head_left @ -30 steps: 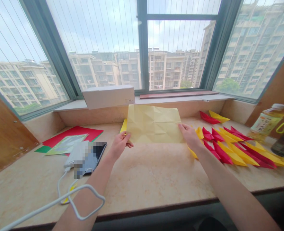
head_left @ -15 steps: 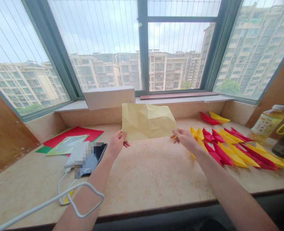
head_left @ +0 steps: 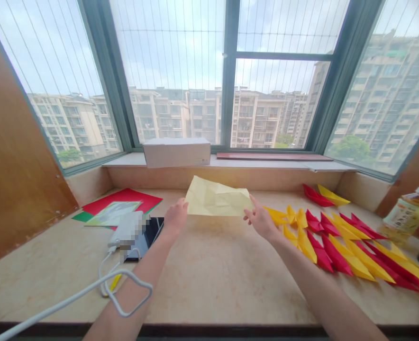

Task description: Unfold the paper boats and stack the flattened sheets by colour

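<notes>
A pale yellow sheet of paper [head_left: 218,201], marked with creases, is held up off the counter between both hands. My left hand [head_left: 177,215] pinches its left edge. At the right edge, my right hand [head_left: 261,219] grips it between thumb and fingers. Just right of that hand lie several folded yellow paper shapes [head_left: 295,217] and folded red paper boats [head_left: 321,253]. To the left of my left forearm rests a dark phone [head_left: 152,234], partly covered by a blurred patch.
Red paper sheets [head_left: 124,199] and a white power bank [head_left: 127,227] with a white cable [head_left: 70,296] lie on the left. A white box [head_left: 177,154] stands on the sill. A drink bottle [head_left: 408,213] is at the far right, behind more paper boats.
The yellow sheet has tipped flatter and looks narrower, with both hands nearer each other. The whole view has shifted, so the window and counter sit lower and further right.
</notes>
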Action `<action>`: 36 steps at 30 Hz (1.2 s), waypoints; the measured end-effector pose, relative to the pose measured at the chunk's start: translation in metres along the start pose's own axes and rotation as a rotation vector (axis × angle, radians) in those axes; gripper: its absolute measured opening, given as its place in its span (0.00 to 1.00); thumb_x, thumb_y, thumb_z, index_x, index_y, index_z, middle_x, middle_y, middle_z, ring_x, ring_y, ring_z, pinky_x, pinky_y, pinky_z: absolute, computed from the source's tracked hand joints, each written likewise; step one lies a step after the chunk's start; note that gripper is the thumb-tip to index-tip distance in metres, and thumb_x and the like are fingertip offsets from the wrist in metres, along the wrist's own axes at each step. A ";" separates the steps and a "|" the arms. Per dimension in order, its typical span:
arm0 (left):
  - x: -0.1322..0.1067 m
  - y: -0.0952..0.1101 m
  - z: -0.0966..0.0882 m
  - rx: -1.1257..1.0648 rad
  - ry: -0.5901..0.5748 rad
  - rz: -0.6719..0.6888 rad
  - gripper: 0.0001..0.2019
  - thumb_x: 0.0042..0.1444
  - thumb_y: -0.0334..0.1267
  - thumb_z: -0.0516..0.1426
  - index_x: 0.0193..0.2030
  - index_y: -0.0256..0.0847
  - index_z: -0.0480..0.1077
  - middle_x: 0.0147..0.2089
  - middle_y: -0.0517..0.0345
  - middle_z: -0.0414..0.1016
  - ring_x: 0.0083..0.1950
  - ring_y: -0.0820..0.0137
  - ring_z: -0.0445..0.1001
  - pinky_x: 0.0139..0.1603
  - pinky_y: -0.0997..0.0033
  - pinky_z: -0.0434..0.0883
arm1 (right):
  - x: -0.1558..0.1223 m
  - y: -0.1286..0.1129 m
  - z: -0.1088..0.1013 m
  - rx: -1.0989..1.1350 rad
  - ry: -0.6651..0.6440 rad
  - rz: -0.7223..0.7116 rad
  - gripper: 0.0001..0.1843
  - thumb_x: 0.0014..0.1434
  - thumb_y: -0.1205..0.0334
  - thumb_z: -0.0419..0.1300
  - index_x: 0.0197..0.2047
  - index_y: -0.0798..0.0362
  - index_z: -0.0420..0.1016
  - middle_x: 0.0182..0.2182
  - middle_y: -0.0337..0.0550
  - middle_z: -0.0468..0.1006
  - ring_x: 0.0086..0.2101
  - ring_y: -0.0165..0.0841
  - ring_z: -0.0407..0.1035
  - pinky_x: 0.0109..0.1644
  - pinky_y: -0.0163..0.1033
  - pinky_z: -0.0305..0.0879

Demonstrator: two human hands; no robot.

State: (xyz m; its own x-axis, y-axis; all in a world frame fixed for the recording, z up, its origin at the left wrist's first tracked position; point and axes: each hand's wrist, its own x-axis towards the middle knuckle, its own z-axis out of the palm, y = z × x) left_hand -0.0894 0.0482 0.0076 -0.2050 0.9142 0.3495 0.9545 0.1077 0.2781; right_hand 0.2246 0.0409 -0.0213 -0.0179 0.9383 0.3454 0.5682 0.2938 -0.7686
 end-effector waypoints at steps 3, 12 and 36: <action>0.021 0.004 -0.003 0.150 -0.048 -0.004 0.16 0.67 0.40 0.45 0.54 0.39 0.68 0.43 0.41 0.79 0.46 0.55 0.78 0.43 0.62 0.71 | 0.025 -0.009 0.010 -0.183 -0.074 0.020 0.30 0.66 0.57 0.50 0.70 0.51 0.55 0.30 0.38 0.82 0.25 0.30 0.74 0.34 0.34 0.67; 0.057 0.020 0.034 0.228 -0.157 0.230 0.24 0.63 0.31 0.46 0.66 0.41 0.61 0.67 0.39 0.62 0.71 0.54 0.54 0.68 0.49 0.52 | 0.072 -0.009 0.046 -0.566 -0.263 0.126 0.20 0.64 0.61 0.52 0.57 0.53 0.73 0.40 0.51 0.82 0.45 0.42 0.76 0.44 0.39 0.66; 0.110 0.036 0.107 0.056 -0.518 0.361 0.29 0.64 0.59 0.36 0.69 0.62 0.55 0.74 0.52 0.50 0.74 0.48 0.46 0.65 0.29 0.45 | 0.129 0.019 0.120 -0.695 -0.283 0.024 0.35 0.65 0.37 0.40 0.68 0.46 0.58 0.68 0.56 0.55 0.66 0.51 0.48 0.64 0.61 0.41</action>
State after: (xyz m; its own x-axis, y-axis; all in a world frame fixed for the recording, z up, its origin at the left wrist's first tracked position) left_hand -0.0546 0.1947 -0.0400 0.2497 0.9658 -0.0699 0.9567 -0.2349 0.1717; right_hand 0.1349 0.1890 -0.0561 -0.1569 0.9816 0.1090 0.9579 0.1781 -0.2251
